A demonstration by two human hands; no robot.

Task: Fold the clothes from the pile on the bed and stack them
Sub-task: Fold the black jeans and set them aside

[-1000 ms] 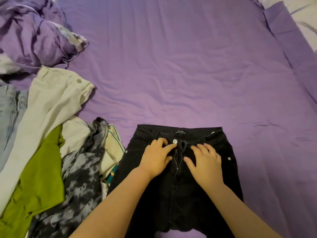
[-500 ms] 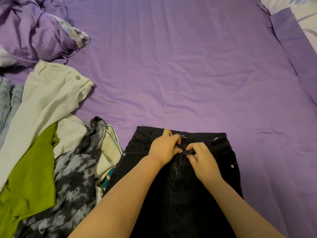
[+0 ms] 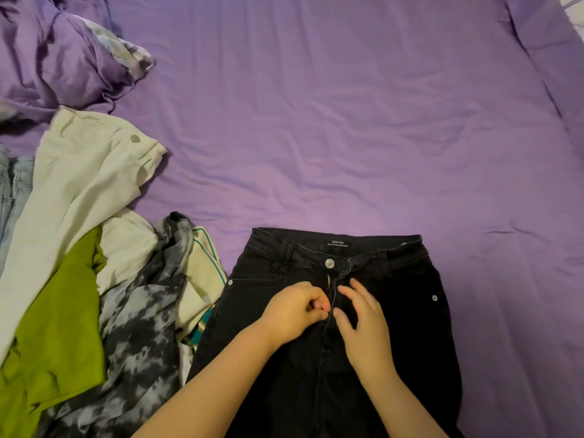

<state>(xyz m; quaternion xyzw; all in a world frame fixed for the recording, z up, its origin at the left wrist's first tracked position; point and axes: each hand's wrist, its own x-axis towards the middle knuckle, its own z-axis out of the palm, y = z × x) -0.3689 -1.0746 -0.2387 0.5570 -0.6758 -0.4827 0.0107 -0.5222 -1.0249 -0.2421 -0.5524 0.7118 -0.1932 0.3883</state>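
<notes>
So you've got the bed (image 3: 347, 121) filling pretty much the whole view, covered in a purple sheet with some wrinkles in it, and a bunched-up purple duvet (image 3: 53, 52) shoved into the far left corner. Down the left side is the pile of clothes (image 3: 88, 263) waiting its turn: white trousers (image 3: 79, 184) draped on top with a metal button showing, a bit of light blue denim (image 3: 12, 184) poking out at the left edge, a lime green top (image 3: 53, 327) lying over the trousers, a grey-and-black tie-dye piece (image 3: 139, 336) beside that, and a cream thing with teal stripes (image 3: 202, 279) tucked in next to it. Right in front of you the black jeans (image 3: 404, 327) are laid flat, front side up, waistband pointing away from you, their left edge touching the pile. The waist button is silver and the fly below it looks open at the top. Your left hand (image 3: 294, 311) is curled with fingertips pinching the fabric or zip at the fly, can't tell exactly which. Your right hand (image 3: 363, 320) sits just beside it with fingers spread and loosely bent, resting on the jeans on the other side of the fly.
</notes>
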